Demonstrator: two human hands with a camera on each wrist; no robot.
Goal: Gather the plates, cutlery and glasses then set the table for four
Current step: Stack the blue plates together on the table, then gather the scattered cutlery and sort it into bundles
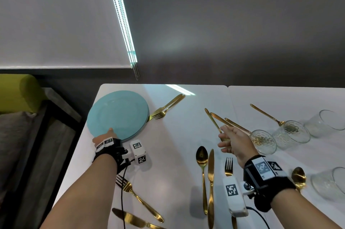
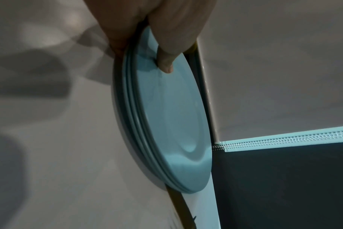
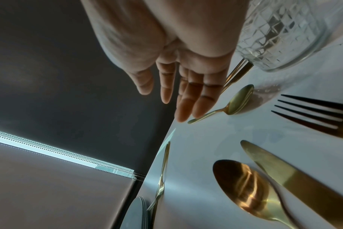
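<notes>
Teal plates [image 1: 117, 114], stacked at table [image 1: 177, 135] far-left corner, pinched at near rim by left hand [image 1: 104, 138], thumb on top: lift level, fingers well under, clear of fork [image 1: 158, 114] just beside, while right hand [image 1: 236, 143], fingers spread and empty, hovers over gold cutlery [image 1: 218, 120].

**Pale blue, gold and white at the table**

The stack of round ceramic plates [image 1: 119, 114] is pale turquoise blue, plain and unpatterned. The metal cutlery is gold: a polished spoon [image 1: 202, 156], a knife [image 1: 211, 178] and a fork [image 1: 228, 166]. The clear glass tumbler [image 1: 265, 142] carries a cut diamond pattern; another clear glass [image 1: 325, 123] is smooth. The tabletop [image 1: 179, 135] is glossy white. Black wrist straps [image 1: 268, 184] bear white blocks printed with black-and-white square codes. The upholstered seat [image 1: 20, 92] is olive green; the wall [image 1: 233, 23] dark grey.
</notes>
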